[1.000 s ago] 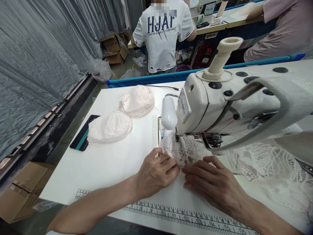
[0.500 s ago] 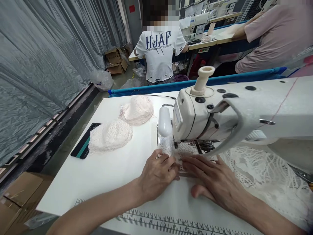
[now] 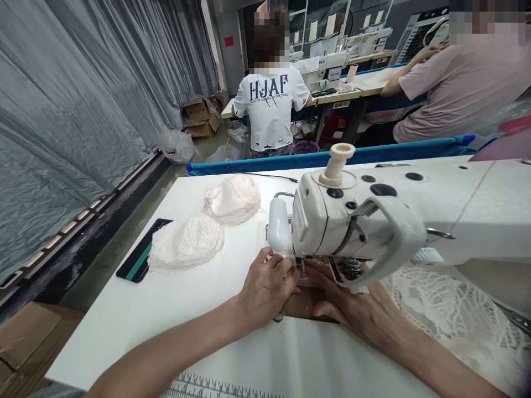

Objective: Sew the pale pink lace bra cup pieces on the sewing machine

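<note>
Sheeting (image 3: 83, 99) of grey, creased plastic is hanging along the left side of the room, with cardboard boxes (image 3: 199, 116) sitting on the floor at its far end. Beyond the table's far edge, trimmed by a blue strip (image 3: 332, 157), a person in a white printed T-shirt (image 3: 269, 105) is standing with their back turned. Another person in a pink top (image 3: 456, 88) is sitting at a bench.

Seen from the head camera, the white table (image 3: 166, 320) is lying smooth and matte, with a printed ruler (image 3: 215, 387) running along its near edge. A cream sewing machine (image 3: 373, 221), rounded and glossy, is filling the table's right half.

2 domed lace cups are resting toward the far left corner. The nearer cup (image 3: 186, 243) is overlapping a dark flat card (image 3: 136, 260) at the left edge, and the farther cup (image 3: 234, 199), fringed with loose threads, is just touching it.

The left hand (image 3: 267, 287) is lying palm down near the middle of the table, its fingers bent and their tips pressing on a small lace piece (image 3: 286, 257) at the machine's foot. The right hand (image 3: 357, 309) is lying flat beside it, fingers stretched out under the machine's arm with their tips hidden. More openwork lace (image 3: 448, 309) is spreading in loose folds toward the right edge.
</note>
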The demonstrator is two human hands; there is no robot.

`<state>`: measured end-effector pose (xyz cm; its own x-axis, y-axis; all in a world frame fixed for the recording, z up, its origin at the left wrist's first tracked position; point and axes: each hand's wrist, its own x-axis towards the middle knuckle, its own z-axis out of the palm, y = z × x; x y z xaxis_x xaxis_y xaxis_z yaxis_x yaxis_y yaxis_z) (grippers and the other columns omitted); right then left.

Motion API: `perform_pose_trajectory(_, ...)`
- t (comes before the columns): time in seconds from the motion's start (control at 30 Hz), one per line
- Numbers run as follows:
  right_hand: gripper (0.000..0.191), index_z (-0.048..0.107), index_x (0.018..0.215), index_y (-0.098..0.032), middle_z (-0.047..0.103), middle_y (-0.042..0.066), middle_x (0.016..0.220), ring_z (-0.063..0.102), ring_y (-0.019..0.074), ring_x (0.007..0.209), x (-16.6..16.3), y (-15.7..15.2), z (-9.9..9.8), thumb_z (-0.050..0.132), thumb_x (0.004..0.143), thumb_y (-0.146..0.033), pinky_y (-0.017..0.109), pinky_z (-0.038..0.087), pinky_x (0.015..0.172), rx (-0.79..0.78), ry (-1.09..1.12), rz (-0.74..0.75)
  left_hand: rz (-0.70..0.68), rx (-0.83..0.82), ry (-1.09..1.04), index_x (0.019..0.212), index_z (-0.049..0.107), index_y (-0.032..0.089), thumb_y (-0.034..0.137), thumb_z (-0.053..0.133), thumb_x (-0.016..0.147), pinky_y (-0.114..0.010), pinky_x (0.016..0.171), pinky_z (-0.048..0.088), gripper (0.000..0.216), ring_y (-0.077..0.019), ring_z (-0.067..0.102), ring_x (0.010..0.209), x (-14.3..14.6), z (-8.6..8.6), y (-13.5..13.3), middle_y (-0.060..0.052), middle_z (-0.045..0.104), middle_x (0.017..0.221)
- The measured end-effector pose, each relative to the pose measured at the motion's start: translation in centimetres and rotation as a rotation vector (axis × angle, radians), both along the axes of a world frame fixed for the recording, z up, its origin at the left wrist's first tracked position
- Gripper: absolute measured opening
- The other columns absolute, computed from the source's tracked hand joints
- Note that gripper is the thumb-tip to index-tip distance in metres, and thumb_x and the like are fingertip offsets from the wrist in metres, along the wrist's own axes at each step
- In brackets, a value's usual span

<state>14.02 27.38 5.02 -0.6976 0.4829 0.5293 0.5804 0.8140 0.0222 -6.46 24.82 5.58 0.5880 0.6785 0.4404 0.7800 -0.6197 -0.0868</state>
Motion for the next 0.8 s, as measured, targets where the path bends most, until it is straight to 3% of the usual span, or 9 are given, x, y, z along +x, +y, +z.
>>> perform_pose_trajectory(0.17,0.049,0.065,0.099,-0.017,0.071,0.011,0.087,0.061,0.0246,0.078,0.1,-0.2,0.2,0.029,0.094,-0.049,0.040,0.042,0.074,0.056,-0.020,-0.024,-0.001,0.004,0.025,0.097,0.059,0.013,0.023,0.048,0.092,-0.036,0.081,0.042,0.016,-0.0155,0.059,0.084,0.4,0.4,-0.5,-0.006,0.063,0.089)
perform_pose_trajectory(0.37,0.058,0.061,0.104,-0.008,0.070,0.017,0.095,0.064,0.0247,0.078,-0.1,-1.7,0.2,0.020,0.095,-0.048,0.044,0.046,0.078,0.054,-0.079,0.049,0.007,0.005,0.048,0.096,0.059,0.009,0.014,0.050,0.089,-0.038,0.087,0.043,0.013,-0.0204,0.057,0.100,0.7,0.8,-1.7,-0.009,0.063,0.092)
perform_pose_trajectory(0.53,0.049,0.064,0.091,-0.012,0.072,0.012,0.089,0.066,0.0208,0.069,-0.2,-2.1,0.9,0.025,0.098,-0.039,0.041,0.050,0.074,0.008,-0.057,0.101,-0.020,0.001,0.070,0.086,0.060,0.009,0.007,0.051,0.086,-0.034,0.078,0.046,0.010,-0.0167,0.059,0.085,0.7,0.6,-2.3,-0.006,0.062,0.081)
perform_pose_trajectory(0.8,0.040,0.064,0.090,-0.012,0.072,0.012,0.088,0.062,0.0156,0.056,0.1,-1.9,0.6,0.030,0.098,-0.031,0.037,0.051,0.070,-0.026,0.003,0.125,0.003,0.091,0.098,0.078,0.060,0.008,0.000,0.052,0.078,-0.036,0.075,0.044,0.012,-0.0181,0.057,0.078,0.6,0.0,-2.5,-0.006,0.059,0.076)
